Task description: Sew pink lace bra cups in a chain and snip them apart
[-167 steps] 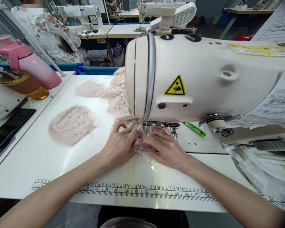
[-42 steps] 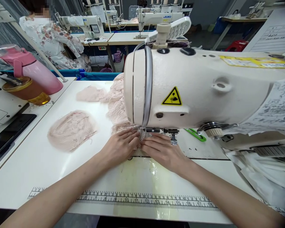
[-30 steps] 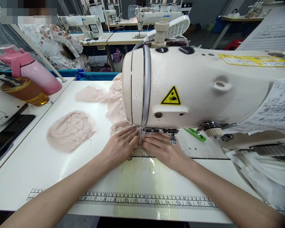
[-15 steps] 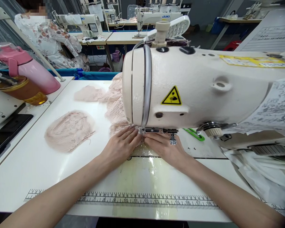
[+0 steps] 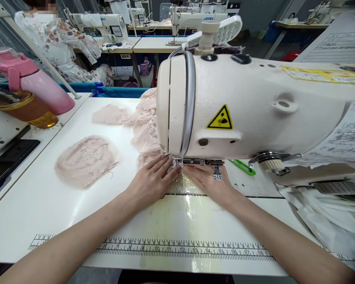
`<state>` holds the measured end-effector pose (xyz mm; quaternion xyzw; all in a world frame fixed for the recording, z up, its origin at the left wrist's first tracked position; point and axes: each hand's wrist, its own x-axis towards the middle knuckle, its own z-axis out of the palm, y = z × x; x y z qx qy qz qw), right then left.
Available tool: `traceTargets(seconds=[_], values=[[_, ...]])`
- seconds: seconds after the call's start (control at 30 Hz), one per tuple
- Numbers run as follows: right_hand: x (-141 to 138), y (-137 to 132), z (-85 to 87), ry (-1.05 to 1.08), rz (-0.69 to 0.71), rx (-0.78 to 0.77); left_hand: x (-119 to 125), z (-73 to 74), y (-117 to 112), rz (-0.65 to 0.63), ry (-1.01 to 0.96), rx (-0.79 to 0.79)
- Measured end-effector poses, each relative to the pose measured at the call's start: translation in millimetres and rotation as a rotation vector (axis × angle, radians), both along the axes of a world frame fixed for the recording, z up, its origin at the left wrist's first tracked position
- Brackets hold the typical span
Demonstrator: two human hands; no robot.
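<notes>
My left hand [image 5: 152,176] lies flat on pale pink lace fabric [image 5: 146,136] at the left of the sewing machine's needle area, fingers stretched forward and thumb pointing right. The fabric bunches up behind it, beside the machine head [image 5: 221,106]. My right hand [image 5: 208,179] rests low on the bed plate [image 5: 180,188], fingers stretched to the left, close to my left thumb. A small strip of lace shows between the two hands by the presser foot. The machine head and a metal attachment [image 5: 217,172] cover part of the right hand.
An oval pink lace piece [image 5: 84,161] lies on the table to the left. Beyond it are a pink bottle [image 5: 44,86], an amber cup [image 5: 25,108] and a black phone [image 5: 10,161]. A green thread snipper [image 5: 244,167] lies at right. A person in a floral top [image 5: 53,43] sits behind.
The camera view has shifted slightly, so the machine head appears a little further right. Both hands keep nearly the same place; my left thumb reaches slightly further right.
</notes>
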<state>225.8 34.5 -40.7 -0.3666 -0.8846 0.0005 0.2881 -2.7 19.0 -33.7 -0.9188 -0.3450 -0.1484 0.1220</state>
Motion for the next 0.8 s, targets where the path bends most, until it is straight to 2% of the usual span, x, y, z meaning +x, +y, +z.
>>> traceTargets(seconds=[0.23,0.37,0.57,0.8], values=[[-0.5,-0.4,0.3,0.016,-0.101,0.058,4.5,6.1,1.7,-0.009,0.003,0.078],[0.4,-3.6,2.6,-0.060,-0.022,0.073,3.8,7.1,1.3,-0.079,-0.001,0.132],[-1.7,-8.1,-0.5,-0.052,-0.061,0.056,1.4,7.4,-1.3,-0.054,-0.036,-0.024],[0.0,-7.0,-2.5,-0.051,-0.046,-0.062,5.5,5.9,-1.9,-0.048,-0.043,-0.016]])
